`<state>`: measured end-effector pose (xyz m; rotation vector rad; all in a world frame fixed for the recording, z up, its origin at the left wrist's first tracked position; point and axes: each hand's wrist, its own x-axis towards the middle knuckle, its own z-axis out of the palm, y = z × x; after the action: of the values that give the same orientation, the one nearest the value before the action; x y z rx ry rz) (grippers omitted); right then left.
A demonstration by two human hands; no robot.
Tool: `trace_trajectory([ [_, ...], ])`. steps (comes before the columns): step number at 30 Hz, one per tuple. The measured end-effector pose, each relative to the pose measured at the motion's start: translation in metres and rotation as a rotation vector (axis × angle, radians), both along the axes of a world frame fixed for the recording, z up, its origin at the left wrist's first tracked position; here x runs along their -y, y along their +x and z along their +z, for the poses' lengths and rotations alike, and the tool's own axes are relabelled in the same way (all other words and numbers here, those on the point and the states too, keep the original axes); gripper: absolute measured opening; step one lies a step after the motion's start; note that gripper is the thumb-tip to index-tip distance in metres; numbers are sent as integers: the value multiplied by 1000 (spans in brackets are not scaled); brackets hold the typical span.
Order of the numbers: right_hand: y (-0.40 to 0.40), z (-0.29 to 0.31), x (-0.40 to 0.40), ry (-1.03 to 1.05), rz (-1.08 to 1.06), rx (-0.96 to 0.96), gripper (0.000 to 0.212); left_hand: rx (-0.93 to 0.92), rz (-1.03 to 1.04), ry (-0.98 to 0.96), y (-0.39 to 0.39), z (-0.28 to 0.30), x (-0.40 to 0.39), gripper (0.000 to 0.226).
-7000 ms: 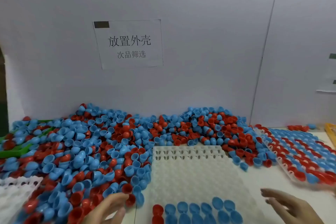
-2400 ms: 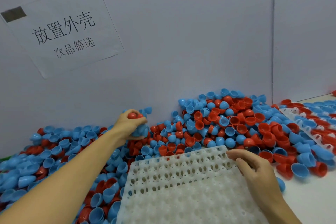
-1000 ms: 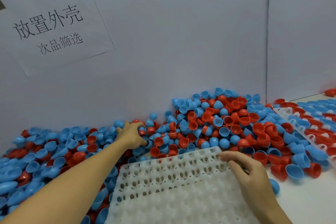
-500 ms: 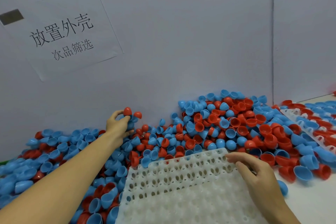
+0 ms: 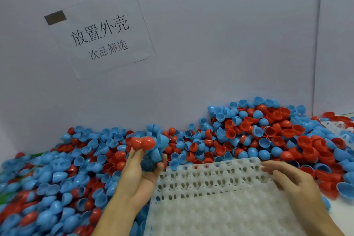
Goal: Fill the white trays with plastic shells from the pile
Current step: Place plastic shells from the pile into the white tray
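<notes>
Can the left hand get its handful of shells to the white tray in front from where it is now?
Probably yes. The left hand holds its shells right beside the white tray, whose near cells look empty; the right hand rests at the far corner.

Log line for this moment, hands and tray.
left hand: holds handful of shells | right hand: rests on white tray far edge | visible tray cells: empty
</notes>
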<state>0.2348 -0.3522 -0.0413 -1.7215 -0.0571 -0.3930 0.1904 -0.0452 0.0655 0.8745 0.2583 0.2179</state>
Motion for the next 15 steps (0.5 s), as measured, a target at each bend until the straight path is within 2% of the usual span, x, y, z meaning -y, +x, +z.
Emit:
trace_trajectory([
  [3,-5,10,-1,-32,-63,15,37,21,30,-68,-32,-8,3,39],
  [7,-24,46,-11,-196,-122,168,42,62,54,-88,-51,-19,5,24],
  [11,-50,76,-58,-282,106,288,26,61,9,61,-54,-25,16,18],
  [12,-59,79,-73,-260,196,284,22,48,-16,97,-53,-26,20,18],
  [15,-77,79,-110,-160,400,180,27,15,-124,198,-55,-33,27,20],
])
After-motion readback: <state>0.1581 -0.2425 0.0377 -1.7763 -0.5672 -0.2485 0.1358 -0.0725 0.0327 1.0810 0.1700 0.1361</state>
